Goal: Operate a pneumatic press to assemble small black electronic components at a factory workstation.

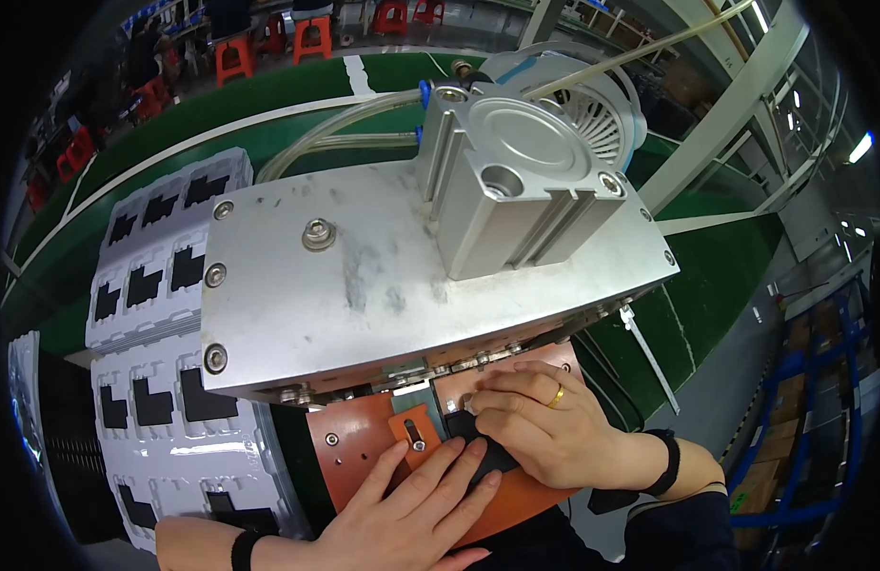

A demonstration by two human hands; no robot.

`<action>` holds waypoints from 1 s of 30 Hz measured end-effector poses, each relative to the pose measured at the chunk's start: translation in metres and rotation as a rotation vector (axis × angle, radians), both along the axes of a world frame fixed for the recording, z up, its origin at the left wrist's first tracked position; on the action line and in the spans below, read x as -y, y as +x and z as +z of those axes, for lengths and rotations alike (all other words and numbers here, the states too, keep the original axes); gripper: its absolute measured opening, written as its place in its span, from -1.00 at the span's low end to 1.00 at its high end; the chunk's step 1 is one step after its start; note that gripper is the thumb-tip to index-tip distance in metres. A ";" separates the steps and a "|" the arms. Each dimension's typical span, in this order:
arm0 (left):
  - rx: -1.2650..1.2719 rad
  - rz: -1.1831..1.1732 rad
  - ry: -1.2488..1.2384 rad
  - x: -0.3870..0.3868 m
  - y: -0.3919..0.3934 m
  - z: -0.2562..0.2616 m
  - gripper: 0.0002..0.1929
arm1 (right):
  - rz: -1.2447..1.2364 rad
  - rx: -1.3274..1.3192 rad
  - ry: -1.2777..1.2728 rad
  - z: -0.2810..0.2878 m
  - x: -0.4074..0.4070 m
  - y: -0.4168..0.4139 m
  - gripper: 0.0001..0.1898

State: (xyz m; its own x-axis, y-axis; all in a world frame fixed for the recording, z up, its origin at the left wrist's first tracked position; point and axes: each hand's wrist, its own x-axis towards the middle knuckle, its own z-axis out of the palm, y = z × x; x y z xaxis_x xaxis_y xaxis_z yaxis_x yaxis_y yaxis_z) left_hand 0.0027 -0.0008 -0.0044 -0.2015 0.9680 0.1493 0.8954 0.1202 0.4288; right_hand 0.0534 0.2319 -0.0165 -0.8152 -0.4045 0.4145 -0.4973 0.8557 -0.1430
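Note:
A thin black sheet piece (pixel 502 460) lies on the orange base plate (pixel 354 457) of a metal pneumatic press (pixel 325 285). My left hand (pixel 418 507) rests flat with its fingers apart, fingertips on the black piece and by a slotted orange stop block (pixel 415 435). The block is fixed with a screw. My right hand (pixel 543 428) is bent over the piece's upper right edge, close under the press front. Its curled fingers hide the thumb and whatever is between them. A grey-green strip (pixel 418 407) runs beside the piece into the press.
White plastic trays (pixel 190 450) with black cut pieces stand at left, and another tray stack (pixel 154 285) behind. A silver air cylinder (pixel 525 178) tops the press, with clear hoses (pixel 347 135). A white fan (pixel 590 121) is behind it. Blue shelving (pixel 804 428) holds cartons at right.

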 end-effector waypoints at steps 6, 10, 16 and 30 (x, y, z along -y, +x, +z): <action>0.003 0.002 -0.004 0.000 0.000 0.002 -0.24 | -0.097 -0.053 -0.001 0.001 0.002 0.000 -0.67; -0.006 0.005 -0.006 0.001 0.000 0.001 -0.24 | -0.124 -0.037 -0.018 0.003 0.001 0.002 -0.66; 0.005 0.009 -0.002 0.001 0.001 -0.001 -0.24 | -0.224 0.012 0.011 0.000 0.004 -0.001 -0.61; -0.010 0.006 -0.039 -0.001 -0.002 0.003 -0.26 | -0.161 0.095 -0.166 0.008 -0.004 0.004 -0.60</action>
State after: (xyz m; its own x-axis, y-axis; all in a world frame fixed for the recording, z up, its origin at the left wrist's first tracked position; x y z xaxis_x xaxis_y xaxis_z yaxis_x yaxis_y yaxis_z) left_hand 0.0006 0.0002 -0.0016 -0.2064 0.9719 0.1133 0.8987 0.1425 0.4147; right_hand 0.0572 0.2362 -0.0090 -0.9021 -0.1986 0.3831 -0.3338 0.8837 -0.3280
